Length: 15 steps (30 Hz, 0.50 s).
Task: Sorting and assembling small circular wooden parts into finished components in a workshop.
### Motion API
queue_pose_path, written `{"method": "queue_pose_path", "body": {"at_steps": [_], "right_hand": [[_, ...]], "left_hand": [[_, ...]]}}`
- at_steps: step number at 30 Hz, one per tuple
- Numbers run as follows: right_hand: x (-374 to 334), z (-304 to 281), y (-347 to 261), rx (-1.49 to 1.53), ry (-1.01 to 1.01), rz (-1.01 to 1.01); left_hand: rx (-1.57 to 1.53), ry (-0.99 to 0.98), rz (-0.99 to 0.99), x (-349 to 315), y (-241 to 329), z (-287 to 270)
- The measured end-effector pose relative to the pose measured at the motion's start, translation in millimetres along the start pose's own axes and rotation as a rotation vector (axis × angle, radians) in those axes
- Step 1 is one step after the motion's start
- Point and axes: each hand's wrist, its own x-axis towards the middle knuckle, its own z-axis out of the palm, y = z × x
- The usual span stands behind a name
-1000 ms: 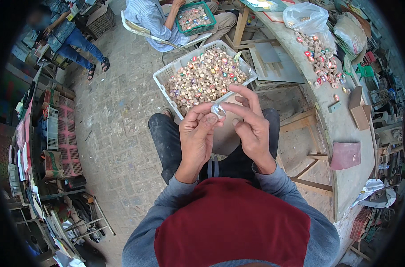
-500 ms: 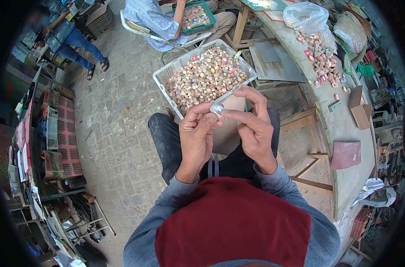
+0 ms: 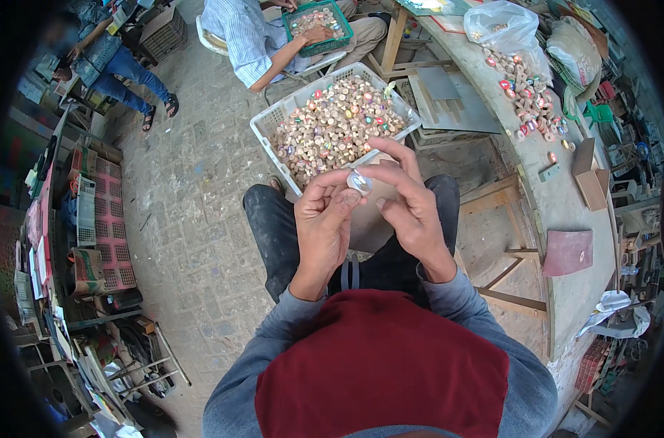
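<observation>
Just above the centre of the frame, a small round piece with a silvery top (image 3: 359, 183) is pinched between thumb and fingers of the left hand (image 3: 323, 213), the nearer one. From its right, its upper edge is seemingly touched by the index fingertip of the right hand (image 3: 414, 210), whose fingers are spread, nothing seen gripped. No long axis can be told.

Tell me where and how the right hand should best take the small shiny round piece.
Probably by its right edge, pinched between thumb and index finger, coming from the right. The shiny piece is small and looks round; the left hand pinches it from the left, leaving its right edge uncovered. The right hand is on that open side.
</observation>
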Motion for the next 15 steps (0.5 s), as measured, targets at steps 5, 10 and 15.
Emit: {"method": "queue_pose_path", "body": {"at_steps": [5,10,15], "right_hand": [[-2.5,-3.5,1.4,0.002,-0.023,-0.017],[-5.9,-5.9,10.5,0.364,-0.018,0.062],[-1.8,-2.2,-4.0,0.164,0.018,0.028]], "left_hand": [[-0.011,0.039,-0.008,-0.3,-1.7,-1.1],[-0.023,0.054,0.013,0.9,-1.7,1.5],[-0.014,0.025,0.019,0.0,-2.1,0.5]]}}
